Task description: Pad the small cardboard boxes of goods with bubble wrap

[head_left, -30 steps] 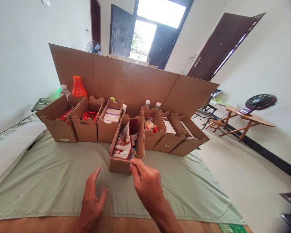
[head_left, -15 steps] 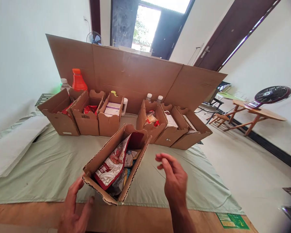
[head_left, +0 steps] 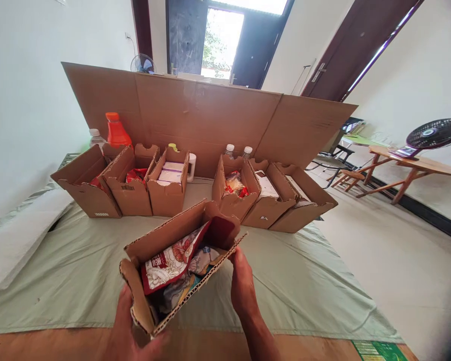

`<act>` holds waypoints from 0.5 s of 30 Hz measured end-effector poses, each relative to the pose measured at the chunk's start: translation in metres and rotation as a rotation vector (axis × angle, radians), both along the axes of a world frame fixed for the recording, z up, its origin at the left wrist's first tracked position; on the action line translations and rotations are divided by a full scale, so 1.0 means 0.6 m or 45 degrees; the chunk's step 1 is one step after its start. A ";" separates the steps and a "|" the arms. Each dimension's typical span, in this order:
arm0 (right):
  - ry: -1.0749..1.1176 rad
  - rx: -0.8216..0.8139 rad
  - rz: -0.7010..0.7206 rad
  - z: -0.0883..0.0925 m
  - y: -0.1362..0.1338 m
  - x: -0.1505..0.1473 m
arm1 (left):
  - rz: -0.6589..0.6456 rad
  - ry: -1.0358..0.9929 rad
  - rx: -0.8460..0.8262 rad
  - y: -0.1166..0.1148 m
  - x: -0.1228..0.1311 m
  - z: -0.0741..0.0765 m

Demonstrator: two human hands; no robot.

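I hold an open cardboard box (head_left: 165, 240) tilted up off the green cloth (head_left: 78, 281). Snack packets fill it, the largest a red and white bag (head_left: 169, 263). My left hand (head_left: 126, 333) grips the box's near end from below. My right hand (head_left: 242, 288) holds its right side wall, fingers closed on the cardboard. A gap in the row of boxes behind lies straight ahead of it.
Three open boxes (head_left: 131, 183) stand at the back left and three more (head_left: 270, 195) at the back right. A tall cardboard sheet (head_left: 203, 118) stands behind them, with an orange bottle (head_left: 116, 131) and water bottles. A wooden table with a fan (head_left: 432, 135) is at right.
The box was drawn out of the row toward me, then lifted and tilted. My left hand closed under its near end and my right hand took its side.
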State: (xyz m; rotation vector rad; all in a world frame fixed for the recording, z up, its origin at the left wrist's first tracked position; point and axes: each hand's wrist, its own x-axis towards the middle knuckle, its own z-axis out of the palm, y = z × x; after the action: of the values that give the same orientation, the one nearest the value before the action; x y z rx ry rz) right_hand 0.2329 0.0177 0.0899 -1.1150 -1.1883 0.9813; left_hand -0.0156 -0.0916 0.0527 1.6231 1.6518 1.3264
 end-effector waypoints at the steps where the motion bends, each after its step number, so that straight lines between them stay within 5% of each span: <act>1: -0.001 -0.009 -0.054 0.000 -0.011 0.004 | -0.012 -0.004 -0.021 0.017 -0.002 0.010; 8: 0.073 0.001 -0.249 -0.006 -0.019 0.023 | -0.311 -0.067 -0.025 0.194 -0.012 0.077; 11: 0.065 -0.030 -0.233 -0.023 -0.008 0.026 | -0.325 -0.132 -0.071 0.246 -0.009 0.075; 15: 0.067 -0.058 -0.203 -0.036 -0.008 0.028 | -0.240 -0.262 -0.153 0.255 0.000 0.057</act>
State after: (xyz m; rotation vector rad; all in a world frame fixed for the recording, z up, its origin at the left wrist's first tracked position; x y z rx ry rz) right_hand 0.2499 0.0126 0.0682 -1.1936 -1.0225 0.9134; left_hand -0.0156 0.0617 0.0866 1.4785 1.3936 1.2303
